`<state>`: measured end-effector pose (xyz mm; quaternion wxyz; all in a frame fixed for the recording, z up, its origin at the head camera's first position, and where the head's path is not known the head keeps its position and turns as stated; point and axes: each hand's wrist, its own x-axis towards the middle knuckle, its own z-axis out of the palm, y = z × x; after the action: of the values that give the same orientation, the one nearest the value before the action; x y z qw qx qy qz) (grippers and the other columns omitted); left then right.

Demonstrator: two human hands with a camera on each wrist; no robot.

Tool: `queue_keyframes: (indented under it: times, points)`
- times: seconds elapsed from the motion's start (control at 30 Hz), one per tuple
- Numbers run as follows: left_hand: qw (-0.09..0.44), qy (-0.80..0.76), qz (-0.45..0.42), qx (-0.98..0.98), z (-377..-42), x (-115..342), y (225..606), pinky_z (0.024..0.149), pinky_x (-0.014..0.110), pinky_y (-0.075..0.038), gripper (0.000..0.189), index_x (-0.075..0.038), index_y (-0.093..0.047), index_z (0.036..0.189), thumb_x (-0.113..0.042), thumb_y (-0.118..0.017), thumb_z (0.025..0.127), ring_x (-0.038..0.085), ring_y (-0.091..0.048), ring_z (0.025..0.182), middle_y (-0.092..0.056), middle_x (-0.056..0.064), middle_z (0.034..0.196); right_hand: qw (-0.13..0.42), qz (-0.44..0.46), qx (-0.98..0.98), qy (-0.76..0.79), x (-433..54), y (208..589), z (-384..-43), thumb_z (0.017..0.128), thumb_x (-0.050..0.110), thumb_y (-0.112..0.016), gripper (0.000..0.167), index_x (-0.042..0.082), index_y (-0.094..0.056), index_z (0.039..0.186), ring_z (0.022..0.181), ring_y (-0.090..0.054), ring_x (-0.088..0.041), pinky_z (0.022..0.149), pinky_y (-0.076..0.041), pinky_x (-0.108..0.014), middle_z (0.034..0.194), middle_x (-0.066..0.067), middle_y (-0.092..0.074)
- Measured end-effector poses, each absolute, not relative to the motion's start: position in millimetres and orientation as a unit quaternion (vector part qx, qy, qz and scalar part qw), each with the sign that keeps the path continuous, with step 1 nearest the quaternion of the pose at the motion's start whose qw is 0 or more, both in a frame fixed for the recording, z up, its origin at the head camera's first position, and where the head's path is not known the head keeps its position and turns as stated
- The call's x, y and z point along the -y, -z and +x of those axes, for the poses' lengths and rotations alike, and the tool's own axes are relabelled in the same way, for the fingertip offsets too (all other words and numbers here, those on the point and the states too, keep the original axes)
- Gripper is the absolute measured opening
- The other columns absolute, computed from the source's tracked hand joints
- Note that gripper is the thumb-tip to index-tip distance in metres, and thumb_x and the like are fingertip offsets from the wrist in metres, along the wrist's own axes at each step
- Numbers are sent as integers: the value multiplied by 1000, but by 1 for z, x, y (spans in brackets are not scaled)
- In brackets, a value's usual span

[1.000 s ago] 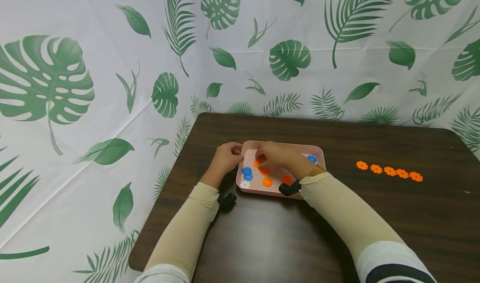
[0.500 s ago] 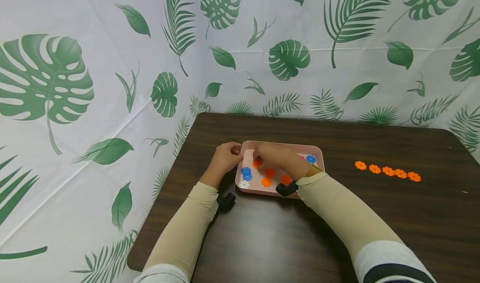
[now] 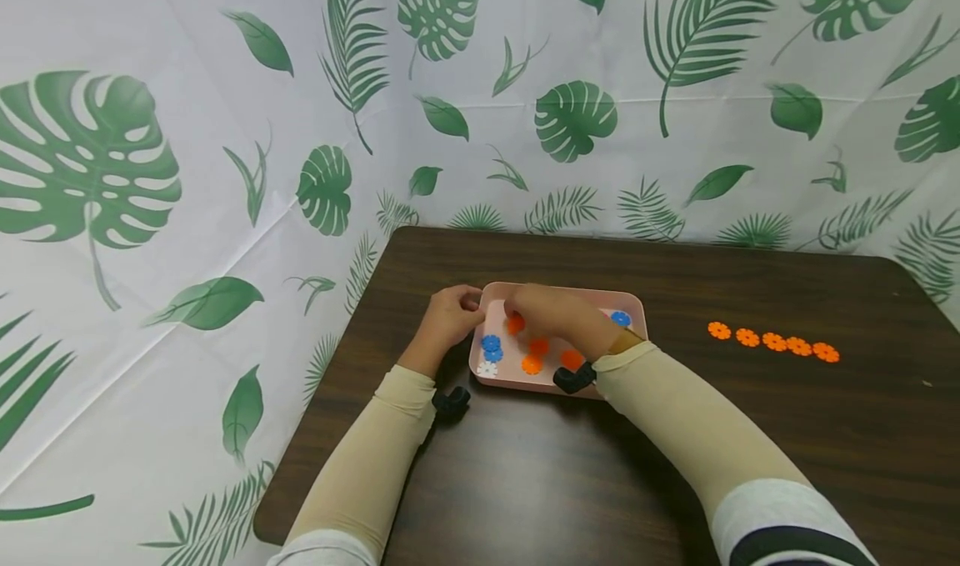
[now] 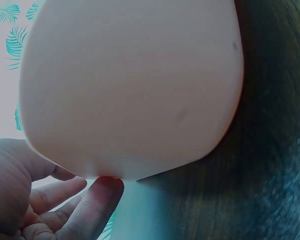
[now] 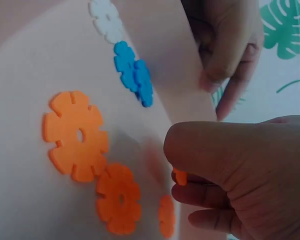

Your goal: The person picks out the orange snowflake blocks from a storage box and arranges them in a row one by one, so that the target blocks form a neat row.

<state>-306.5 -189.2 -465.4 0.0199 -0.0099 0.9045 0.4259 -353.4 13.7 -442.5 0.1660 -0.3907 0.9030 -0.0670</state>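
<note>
A pink tray (image 3: pixel 558 385) holds several flower-shaped plastic discs. My left hand (image 3: pixel 448 316) grips its left rim, a fingertip against the wall in the left wrist view. My right hand (image 3: pixel 551 310) is inside the tray's left half; in the right wrist view it pinches a small orange disc (image 5: pixel 180 176), mostly hidden by the fingers. Below that hand lie a large-looking orange disc (image 5: pixel 76 136), an overlapping orange disc (image 5: pixel 119 199) and one seen edge-on. Two blue discs (image 3: pixel 491 348) and a white disc (image 3: pixel 487 368) lie near the tray's left wall.
A row of several orange discs (image 3: pixel 775 342) lies on the dark wooden table (image 3: pixel 525 466) right of the tray. Another blue disc (image 3: pixel 621 318) is in the tray's far right corner. A leaf-patterned cloth (image 3: pixel 480 132) hangs behind and to the left.
My right hand has turned and shifted slightly left, hiding its fingertips in the head view. An orange disc in the tray has slid a little right. The left hand stays at the rim.
</note>
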Motion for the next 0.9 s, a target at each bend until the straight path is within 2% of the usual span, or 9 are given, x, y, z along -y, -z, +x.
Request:
queue_keyframes:
  times: [0.13,0.33,0.47,0.7,0.9]
  points:
    - [22,-426,-9,-904,-308,189,465,79,38,-61,42,-11,-70,130,-16,-73,89,24,-66,89,-72,8,105,132,-415,-897,74,-24,431,-353,89,14,-78,26,5,-70,112,88,-57,-23,85,-52,-35,97,-3,-65]
    - [27,-433,-16,-901,-309,190,463,81,39,-61,43,-12,-70,132,-15,-73,89,25,-67,92,-73,9,107,91,-410,-902,102,-51,411,-354,83,12,-77,27,4,-71,108,84,-54,-22,77,-52,-35,93,-4,-61]
    - [31,-432,-19,-901,-309,190,465,81,40,-60,43,-12,-70,132,-15,-73,89,25,-67,93,-73,9,108,70,-388,-912,110,-80,399,-354,82,11,-77,29,5,-72,110,85,-55,-22,78,-53,-35,97,-4,-61]
    - [28,-432,-13,-902,-310,190,465,80,41,-61,44,-11,-70,132,-15,-72,88,25,-68,91,-73,10,107,69,-301,-945,112,-159,384,-350,84,14,-82,34,0,-72,113,91,-60,-26,84,-59,-44,104,-10,-67]
    - [35,-429,-13,-903,-311,189,462,83,41,-61,44,-11,-69,133,-16,-72,89,26,-67,93,-73,10,110,73,-247,-959,120,-241,399,-341,83,10,-80,32,-4,-70,110,86,-61,-26,80,-58,-49,98,-11,-67]
